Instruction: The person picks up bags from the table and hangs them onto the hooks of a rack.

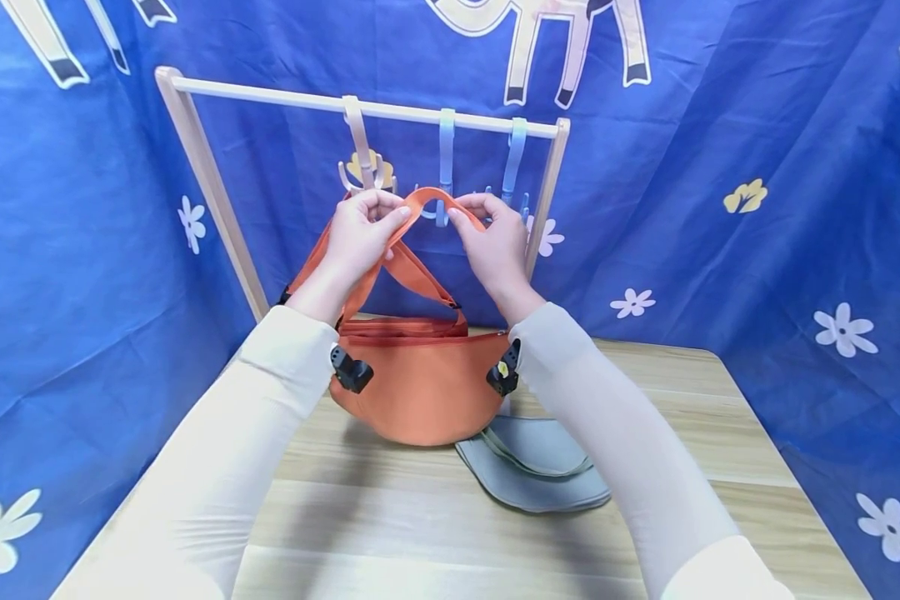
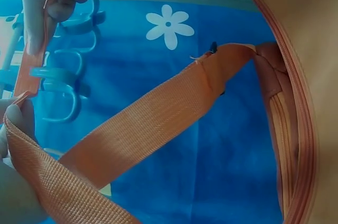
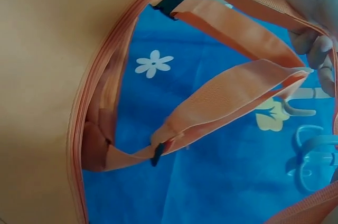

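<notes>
Orange zippered crescent bag (image 1: 420,392), before the rack (image 1: 211,192); strap loop (image 1: 429,193), pinched by left hand (image 1: 360,233) and right hand (image 1: 497,242), near the middle blue hook (image 1: 446,150); step, apparently: spreading the loop; next move probably calls for lining it up with that hook

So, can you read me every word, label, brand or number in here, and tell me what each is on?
There are none I can read: no lettering shows on the orange bag, the grey bag or the blue backdrop, which bears only pictures.
The yellowish mark on the right wrist's black device is too small to make out.
</notes>
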`<state>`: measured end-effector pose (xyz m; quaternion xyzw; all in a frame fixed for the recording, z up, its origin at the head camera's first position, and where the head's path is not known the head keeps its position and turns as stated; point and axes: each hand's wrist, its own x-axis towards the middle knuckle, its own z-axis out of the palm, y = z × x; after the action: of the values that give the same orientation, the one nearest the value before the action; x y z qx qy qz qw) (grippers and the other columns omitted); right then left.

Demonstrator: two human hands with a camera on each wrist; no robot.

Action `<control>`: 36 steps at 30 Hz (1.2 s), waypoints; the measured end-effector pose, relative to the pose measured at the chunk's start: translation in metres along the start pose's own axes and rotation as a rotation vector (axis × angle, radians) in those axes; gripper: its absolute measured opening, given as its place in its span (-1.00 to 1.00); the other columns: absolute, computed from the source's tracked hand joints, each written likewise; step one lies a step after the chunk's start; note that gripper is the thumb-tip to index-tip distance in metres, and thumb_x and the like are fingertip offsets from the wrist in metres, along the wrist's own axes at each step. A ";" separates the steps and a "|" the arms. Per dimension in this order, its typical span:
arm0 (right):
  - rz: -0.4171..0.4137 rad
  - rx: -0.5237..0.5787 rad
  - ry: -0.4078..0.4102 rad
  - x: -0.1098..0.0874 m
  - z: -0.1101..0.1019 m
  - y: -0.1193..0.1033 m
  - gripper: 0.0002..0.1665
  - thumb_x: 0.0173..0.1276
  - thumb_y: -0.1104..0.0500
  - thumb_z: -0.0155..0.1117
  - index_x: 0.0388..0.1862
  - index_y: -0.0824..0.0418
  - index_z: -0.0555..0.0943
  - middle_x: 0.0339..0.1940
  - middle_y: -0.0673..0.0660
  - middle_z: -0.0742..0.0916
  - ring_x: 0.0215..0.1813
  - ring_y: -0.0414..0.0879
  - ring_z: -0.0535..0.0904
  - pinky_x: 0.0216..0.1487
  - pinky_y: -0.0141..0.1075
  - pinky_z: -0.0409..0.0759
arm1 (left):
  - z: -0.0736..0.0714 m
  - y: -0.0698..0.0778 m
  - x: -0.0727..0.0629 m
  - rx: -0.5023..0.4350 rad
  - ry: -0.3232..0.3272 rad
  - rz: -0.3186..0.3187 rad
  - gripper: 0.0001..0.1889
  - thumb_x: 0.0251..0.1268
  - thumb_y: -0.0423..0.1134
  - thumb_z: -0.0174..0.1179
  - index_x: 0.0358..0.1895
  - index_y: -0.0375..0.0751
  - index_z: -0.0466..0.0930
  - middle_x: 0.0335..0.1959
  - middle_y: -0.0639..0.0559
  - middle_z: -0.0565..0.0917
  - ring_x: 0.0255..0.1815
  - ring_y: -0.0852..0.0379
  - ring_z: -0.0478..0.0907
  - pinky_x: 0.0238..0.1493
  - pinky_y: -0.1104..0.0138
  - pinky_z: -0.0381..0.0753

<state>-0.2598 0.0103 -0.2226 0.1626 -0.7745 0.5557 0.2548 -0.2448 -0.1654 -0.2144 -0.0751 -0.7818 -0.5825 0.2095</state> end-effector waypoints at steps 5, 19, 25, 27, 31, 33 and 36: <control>0.007 0.015 -0.009 -0.002 0.005 0.006 -0.76 0.28 0.08 0.35 -0.11 0.13 0.69 -0.27 0.02 0.69 -0.19 -0.12 0.53 -0.26 -0.36 0.56 | 0.001 -0.006 0.001 0.004 -0.017 -0.023 -0.75 0.32 -0.17 0.21 -0.09 -0.28 0.60 -0.46 0.03 0.56 -0.80 0.23 0.37 -0.63 0.46 0.47; -0.015 -0.030 -0.023 -0.012 0.015 0.022 -0.75 0.29 0.09 0.35 -0.08 0.13 0.67 -0.24 0.02 0.72 -0.38 -0.16 0.59 -0.35 -0.37 0.55 | -0.001 -0.022 -0.002 0.144 0.036 0.011 -0.75 0.29 -0.17 0.25 -0.15 -0.31 0.64 -0.39 -0.11 0.65 -0.48 0.21 0.60 -0.40 0.49 0.51; -0.027 -0.037 -0.044 -0.023 0.010 0.032 -0.68 0.28 0.10 0.36 -0.02 0.15 0.64 -0.14 0.02 0.72 -0.17 -0.19 0.62 -0.13 -0.27 0.55 | -0.004 -0.034 -0.010 0.272 0.040 0.055 -0.78 0.28 -0.20 0.25 -0.17 -0.31 0.65 -0.27 -0.15 0.67 -0.28 0.04 0.54 -0.23 0.40 0.46; -0.025 -0.045 -0.047 -0.027 0.007 0.036 -0.67 0.27 0.09 0.36 0.00 0.15 0.63 -0.13 0.01 0.71 -0.15 -0.19 0.61 -0.12 -0.25 0.54 | -0.007 -0.039 -0.013 0.276 0.034 0.061 -0.78 0.28 -0.21 0.25 -0.16 -0.32 0.65 -0.24 -0.16 0.67 -0.25 0.02 0.55 -0.19 0.37 0.48; -0.026 -0.019 -0.054 -0.034 0.002 0.044 -0.66 0.28 0.10 0.36 0.01 0.17 0.62 -0.11 0.03 0.70 -0.11 -0.17 0.59 -0.10 -0.24 0.54 | -0.014 -0.047 -0.019 0.280 0.024 0.045 -0.76 0.28 -0.18 0.26 -0.15 -0.31 0.65 -0.22 -0.16 0.67 -0.23 0.03 0.57 -0.18 0.36 0.48; -0.029 -0.010 -0.052 -0.037 0.000 0.049 -0.65 0.28 0.11 0.36 0.01 0.18 0.61 -0.11 0.04 0.69 -0.10 -0.16 0.58 -0.11 -0.24 0.55 | -0.017 -0.052 -0.023 0.274 0.020 0.032 -0.75 0.28 -0.17 0.26 -0.14 -0.30 0.65 -0.22 -0.15 0.68 -0.23 0.05 0.57 -0.20 0.39 0.48; -0.035 -0.024 -0.038 -0.041 -0.004 0.055 -0.66 0.26 0.10 0.37 0.00 0.16 0.63 -0.12 0.03 0.70 -0.10 -0.17 0.59 -0.15 -0.24 0.56 | -0.020 -0.060 -0.029 0.260 0.006 0.016 -0.76 0.29 -0.18 0.25 -0.13 -0.29 0.65 -0.22 -0.13 0.68 -0.25 0.09 0.57 -0.23 0.42 0.48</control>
<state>-0.2551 0.0310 -0.2884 0.1837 -0.7828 0.5386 0.2517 -0.2352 -0.1991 -0.2744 -0.0519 -0.8494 -0.4750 0.2241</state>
